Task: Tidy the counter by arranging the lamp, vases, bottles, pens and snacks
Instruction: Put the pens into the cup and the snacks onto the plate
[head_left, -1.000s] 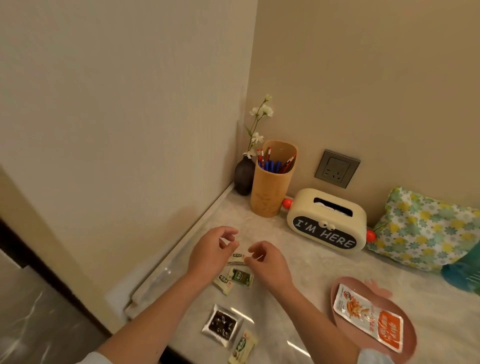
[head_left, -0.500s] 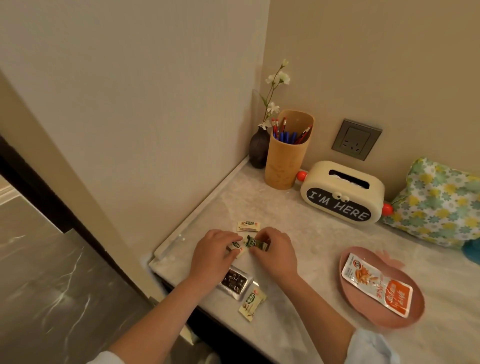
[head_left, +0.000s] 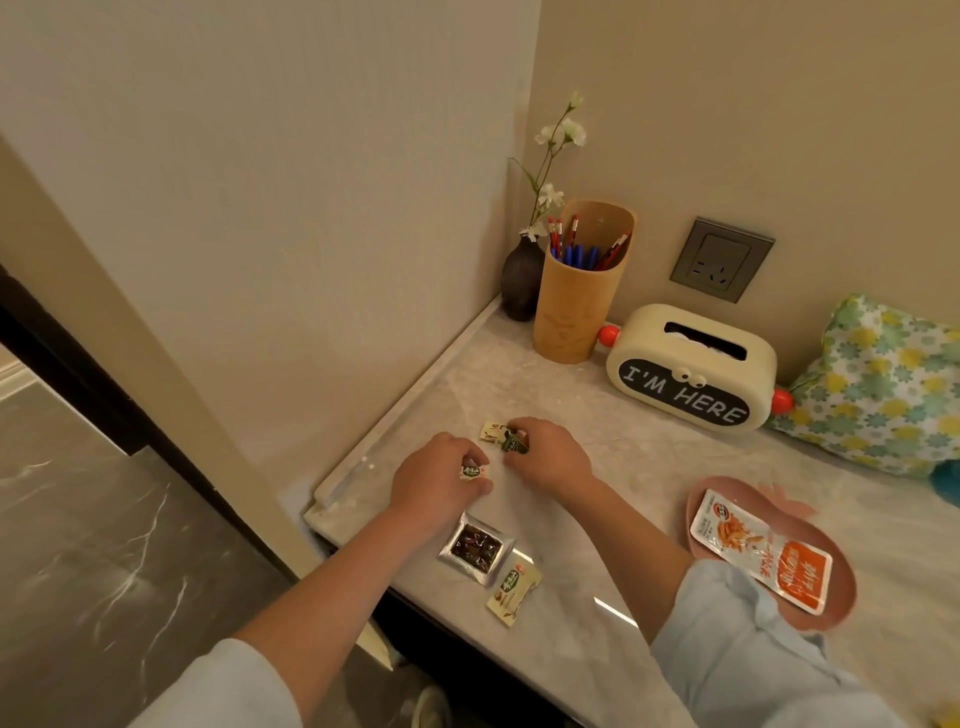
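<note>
Hands work low on the marble counter (head_left: 613, 415). Left hand (head_left: 439, 480), its grip closed on a small white snack (head_left: 471, 472); below it lie a silver packet (head_left: 475, 548) and a cream packet (head_left: 513, 592). Right hand (head_left: 548, 452) pinches a green snack (head_left: 514, 445), beside a pale packet (head_left: 493, 431). Behind stand a vase (head_left: 521, 280), pen cup (head_left: 579, 291), and tissue box (head_left: 691, 364). Rightmost, a pink plate (head_left: 841, 577) carries an orange packet (head_left: 761, 556).

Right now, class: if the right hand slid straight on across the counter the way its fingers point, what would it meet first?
The right hand, holding a green packet, points up-left. It would probably first meet the small cream packet lying just beyond it, though whether they already touch is unclear.
</note>
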